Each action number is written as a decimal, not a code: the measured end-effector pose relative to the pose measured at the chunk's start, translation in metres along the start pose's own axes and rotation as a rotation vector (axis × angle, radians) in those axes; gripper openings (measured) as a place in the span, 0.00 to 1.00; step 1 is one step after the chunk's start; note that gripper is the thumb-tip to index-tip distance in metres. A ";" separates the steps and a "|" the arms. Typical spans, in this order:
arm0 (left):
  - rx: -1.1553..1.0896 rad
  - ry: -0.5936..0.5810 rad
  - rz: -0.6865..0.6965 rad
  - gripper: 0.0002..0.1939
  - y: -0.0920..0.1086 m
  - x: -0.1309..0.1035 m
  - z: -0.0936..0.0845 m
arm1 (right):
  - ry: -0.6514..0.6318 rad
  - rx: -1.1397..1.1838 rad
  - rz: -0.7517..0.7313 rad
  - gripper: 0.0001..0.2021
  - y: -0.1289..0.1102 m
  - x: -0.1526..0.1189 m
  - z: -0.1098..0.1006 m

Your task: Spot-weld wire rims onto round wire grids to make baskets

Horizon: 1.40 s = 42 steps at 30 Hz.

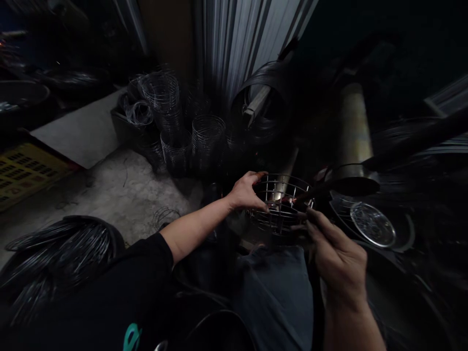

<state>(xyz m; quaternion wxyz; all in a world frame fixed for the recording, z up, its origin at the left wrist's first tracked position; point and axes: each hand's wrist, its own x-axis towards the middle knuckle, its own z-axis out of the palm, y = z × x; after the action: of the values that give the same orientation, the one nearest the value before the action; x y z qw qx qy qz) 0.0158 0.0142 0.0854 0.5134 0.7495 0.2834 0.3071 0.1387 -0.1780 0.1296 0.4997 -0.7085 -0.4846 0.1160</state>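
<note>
Gripping a round wire basket (283, 213) just beyond the lap, spreading left hand (245, 194) around its left side; bunching right hand (334, 258) near its right, pinching something unclear; seemingly working its wires, probably needing steady support next.

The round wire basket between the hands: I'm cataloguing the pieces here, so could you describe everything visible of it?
The round wire basket looks like bare, shiny metal: curved horizontal wires cross upright ones in an open grid. It sits just beyond the blue-grey trousers. The left hand holds its left side between thumb and fingers; the right hand is at its near right, contact unclear. A pale bar shows through the mesh. Its base is too dark to make out.
</note>
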 end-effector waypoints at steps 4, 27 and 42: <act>-0.023 0.015 0.013 0.57 -0.009 0.007 -0.002 | -0.033 0.244 0.256 0.17 0.006 -0.017 0.008; 0.355 -0.122 0.189 0.60 0.011 -0.119 -0.030 | -0.697 -0.139 -0.043 0.13 -0.061 -0.030 0.015; 0.293 -0.107 0.167 0.56 0.021 -0.107 -0.021 | -0.301 -0.617 -0.529 0.15 -0.020 -0.054 0.008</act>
<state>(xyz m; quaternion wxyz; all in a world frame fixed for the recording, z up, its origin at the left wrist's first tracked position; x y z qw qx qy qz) -0.0676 -0.0592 0.0925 0.3859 0.8524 0.2342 0.2639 0.0948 -0.2154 0.1254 0.2009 -0.6512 -0.7290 -0.0643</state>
